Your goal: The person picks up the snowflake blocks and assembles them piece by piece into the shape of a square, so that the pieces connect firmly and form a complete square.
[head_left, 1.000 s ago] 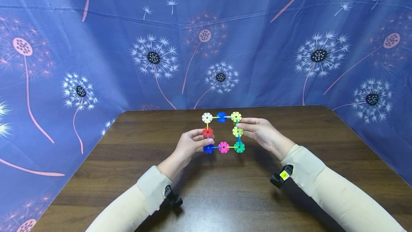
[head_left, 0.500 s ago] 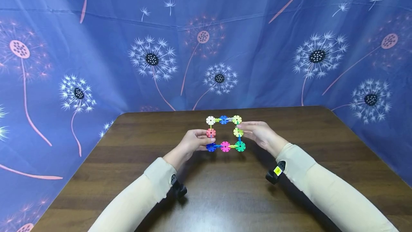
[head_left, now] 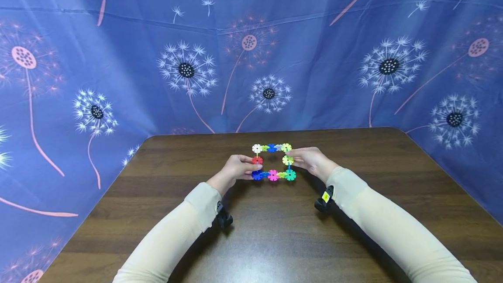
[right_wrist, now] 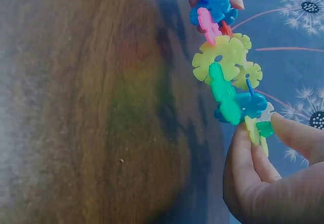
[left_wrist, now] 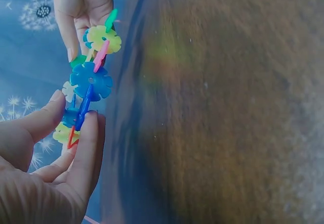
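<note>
You hold the snowflake-disc frame (head_left: pixel 273 161) above the desk (head_left: pixel 275 230), left hand (head_left: pixel 235 170) pinching at 9 o'clock, right hand (head_left: pixel 310 160) at 3; apparently lowering, so keep it level.

Head view high, wrist views close, all sharing table (head_left: pixel 275 230)

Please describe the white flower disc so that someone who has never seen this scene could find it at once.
On the dark wooden table, two hands hold a square frame of toy discs between them. The white disc sits at the frame's far left corner, above the left hand. It is the only white piece; its neighbours are red and blue.
</note>
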{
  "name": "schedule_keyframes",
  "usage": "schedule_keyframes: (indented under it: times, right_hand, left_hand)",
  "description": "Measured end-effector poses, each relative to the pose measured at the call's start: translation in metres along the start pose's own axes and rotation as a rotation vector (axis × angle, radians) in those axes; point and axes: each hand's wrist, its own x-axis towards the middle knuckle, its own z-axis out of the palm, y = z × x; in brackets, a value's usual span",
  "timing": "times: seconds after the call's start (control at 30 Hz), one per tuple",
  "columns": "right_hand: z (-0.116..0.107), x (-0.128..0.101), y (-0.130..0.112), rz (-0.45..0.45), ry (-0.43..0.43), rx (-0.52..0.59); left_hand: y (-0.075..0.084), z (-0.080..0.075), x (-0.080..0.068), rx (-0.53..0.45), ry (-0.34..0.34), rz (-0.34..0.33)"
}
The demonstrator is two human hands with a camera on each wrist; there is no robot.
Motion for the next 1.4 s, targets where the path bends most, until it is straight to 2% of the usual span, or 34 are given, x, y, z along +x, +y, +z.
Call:
schedule_keyframes:
  times: [0.23,0.3,0.5,0.7,0.8,1.0,1.4]
  right_hand:
    - [0.001,0.015,0.009,0.012,0.058,-0.026]
    - [-0.002,0.019,0.012,0.018,0.044,-0.025]
    - [0.001,0.021,0.014,0.089,0.08,-0.09]
    - [0.005,0.021,0.009,0.081,0.072,-0.092]
    - [0.006,0.022,0.009,0.097,0.069,-0.104]
    - [0.004,0.025,0.012,0.091,0.077,-0.138]
    - [0.002,0.021,0.015,0.091,0.053,-0.098]
  left_hand:
    - [-0.01,0.0,0.014,0.004,0.014,-0.028]
    - [-0.013,0.0,0.015,0.01,0.015,-0.037]
    - [-0.017,0.001,0.02,0.014,0.019,-0.069]
    - [-0.016,-0.002,0.021,0.007,0.051,-0.07]
    - [-0.018,-0.003,0.022,-0.003,0.039,-0.085]
    - [-0.022,-0.003,0.024,-0.017,0.026,-0.061]
    - [-0.028,-0.007,0.024,-0.057,-0.004,-0.032]
